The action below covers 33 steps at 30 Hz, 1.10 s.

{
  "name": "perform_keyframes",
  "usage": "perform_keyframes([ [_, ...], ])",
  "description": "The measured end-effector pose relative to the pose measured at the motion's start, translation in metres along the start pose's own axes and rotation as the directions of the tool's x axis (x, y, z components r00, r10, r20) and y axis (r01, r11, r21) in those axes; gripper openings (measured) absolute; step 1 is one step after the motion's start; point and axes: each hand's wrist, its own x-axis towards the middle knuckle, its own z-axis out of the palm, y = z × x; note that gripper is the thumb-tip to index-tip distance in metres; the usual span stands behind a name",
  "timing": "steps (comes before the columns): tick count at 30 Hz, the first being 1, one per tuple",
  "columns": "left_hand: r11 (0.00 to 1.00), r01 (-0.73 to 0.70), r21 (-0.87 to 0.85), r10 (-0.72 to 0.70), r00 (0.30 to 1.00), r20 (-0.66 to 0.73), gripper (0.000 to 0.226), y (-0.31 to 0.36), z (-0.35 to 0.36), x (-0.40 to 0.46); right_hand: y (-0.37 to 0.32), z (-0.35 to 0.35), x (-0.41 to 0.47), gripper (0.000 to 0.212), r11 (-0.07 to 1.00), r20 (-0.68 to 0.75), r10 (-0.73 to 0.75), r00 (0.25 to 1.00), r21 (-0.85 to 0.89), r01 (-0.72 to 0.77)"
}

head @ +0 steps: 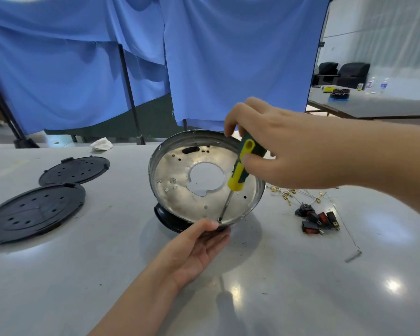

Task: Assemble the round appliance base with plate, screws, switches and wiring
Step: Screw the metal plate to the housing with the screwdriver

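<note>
Head view. The round appliance base [205, 180], a shiny metal dish with a black underside, stands tilted on the pale tabletop [277, 287], its open side turned toward the viewer. Inside it lies the metal plate [175, 173], pierced by small holes and a large central opening. The left hand [199, 248] cups the near lower rim of the base from beneath, palm up, fingers nearly straight, thumb on the rim. The right hand [284, 151], above and right of the base, curls its fingers round the yellow-and-green handle of a screwdriver [238, 173]; the shaft slants down to the plate's near edge, its tip just beside the left thumb. Whether a screw sits under the tip cannot be told. Left of the base, well apart from it, lie two black perforated round covers [37, 212] [75, 169]. Right of the base lie a cluster of black-and-red switches [317, 218] and a tangle of thin wiring [298, 194] with brass terminals. Behind the base hangs a blue cloth [216, 57]; a crumpled white rag [102, 143] lies at the tabletop's far edge.
</note>
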Motion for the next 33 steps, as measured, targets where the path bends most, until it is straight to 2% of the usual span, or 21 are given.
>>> perform_keyframes([
  [1, 1.000, -0.002, -0.003, 0.002, 1.000, 0.003, 0.066, 0.000, 0.000, 0.000, 0.000, -0.001, 0.002, 0.018, 0.999, 0.004, -0.027, 1.000, 0.047, 0.027],
  [2, 1.000, -0.003, -0.007, 0.003, 1.000, 0.006, 0.065, 0.001, 0.000, -0.001, 0.000, 0.001, 0.003, 0.018, 0.999, -0.029, -0.050, 0.998, 0.008, 0.050],
  [3, 1.000, -0.003, -0.010, 0.003, 1.000, 0.010, 0.063, 0.001, 0.000, -0.001, -0.001, 0.002, 0.006, 0.021, 0.995, -0.089, -0.066, 0.994, -0.085, 0.058],
  [5, 1.000, -0.006, -0.007, 0.006, 1.000, 0.006, 0.059, 0.000, 0.000, -0.002, -0.003, 0.004, 0.011, 0.044, 0.927, -0.187, -0.075, 0.979, -0.376, -0.001],
  [6, 1.000, -0.006, 0.000, 0.006, 1.000, 0.002, 0.060, 0.000, 0.000, -0.002, -0.003, 0.005, 0.012, 0.051, 0.899, -0.199, -0.070, 0.977, -0.438, -0.025],
  [7, 1.000, -0.005, 0.009, 0.005, 1.000, -0.004, 0.061, 0.000, 0.000, -0.002, -0.002, 0.006, 0.012, 0.049, 0.909, -0.176, -0.053, 0.983, -0.416, -0.025],
  [8, 1.000, -0.003, 0.018, 0.003, 1.000, -0.009, 0.062, 0.000, 0.000, -0.002, 0.001, 0.008, 0.012, 0.040, 0.951, -0.142, -0.053, 0.988, -0.309, 0.007],
  [10, 1.000, 0.000, 0.025, 0.001, 1.000, -0.009, 0.062, 0.000, 0.000, -0.002, 0.003, 0.008, 0.012, 0.020, 0.998, -0.065, -0.051, 0.997, 0.027, 0.053],
  [11, 1.000, 0.000, 0.023, 0.000, 1.000, -0.002, 0.062, 0.000, 0.000, -0.001, 0.004, 0.008, 0.013, 0.019, 0.991, -0.058, -0.058, 0.997, 0.119, 0.064],
  [12, 1.000, 0.002, 0.019, -0.002, 1.000, 0.007, 0.061, 0.000, 0.000, -0.001, 0.005, 0.010, 0.015, 0.019, 0.990, -0.083, -0.064, 0.995, 0.120, 0.073],
  [13, 1.000, 0.003, 0.014, -0.003, 1.000, 0.017, 0.058, 0.000, -0.001, -0.001, 0.005, 0.010, 0.017, 0.023, 0.997, -0.132, -0.064, 0.989, 0.034, 0.069],
  [15, 1.000, -0.001, 0.016, 0.000, 0.999, 0.036, 0.048, 0.000, -0.002, 0.000, 0.005, 0.012, 0.019, 0.045, 0.964, -0.233, -0.047, 0.971, -0.264, -0.017],
  [16, 1.000, -0.002, 0.024, 0.001, 0.999, 0.041, 0.041, 0.000, -0.002, 0.000, 0.006, 0.013, 0.020, 0.051, 0.943, -0.259, -0.038, 0.965, -0.329, -0.052],
  [17, 0.999, 0.000, 0.036, -0.001, 0.999, 0.043, 0.035, 0.000, -0.003, 0.001, 0.007, 0.014, 0.019, 0.050, 0.945, -0.247, -0.023, 0.969, -0.322, -0.060],
  [20, 0.999, 0.009, 0.054, -0.011, 0.999, 0.039, 0.024, 0.001, -0.004, 0.002, 0.012, 0.012, 0.018, 0.028, 1.000, -0.075, -0.004, 0.997, 0.025, 0.006],
  [22, 0.999, 0.008, 0.041, -0.009, 0.999, 0.033, 0.027, 0.001, -0.004, 0.002, 0.014, 0.009, 0.018, 0.029, 0.993, 0.004, -0.004, 1.000, 0.119, 0.004],
  [24, 0.999, 0.002, 0.036, -0.003, 1.000, 0.023, 0.037, 0.001, -0.004, 0.002, 0.014, 0.010, 0.018, 0.027, 1.000, -0.054, -0.009, 0.999, 0.019, 0.011],
  [26, 0.999, -0.006, 0.037, 0.006, 1.000, 0.016, 0.045, 0.001, -0.004, 0.002, 0.013, 0.012, 0.018, 0.039, 0.991, -0.113, 0.004, 0.994, -0.134, -0.019],
  [27, 0.999, -0.010, 0.039, 0.009, 1.000, 0.014, 0.049, 0.001, -0.003, 0.001, 0.013, 0.012, 0.016, 0.042, 0.989, -0.092, 0.020, 0.996, -0.144, -0.033],
  [31, 0.999, -0.022, 0.034, 0.022, 1.000, 0.002, 0.047, 0.003, -0.002, 0.001, 0.018, 0.007, 0.015, 0.050, 0.998, 0.068, 0.060, 0.996, 0.013, -0.061],
  [33, 0.999, -0.019, 0.027, 0.019, 1.000, 0.002, 0.047, 0.003, -0.002, 0.001, 0.018, 0.009, 0.017, 0.041, 0.996, 0.004, 0.066, 0.998, -0.064, -0.065],
])
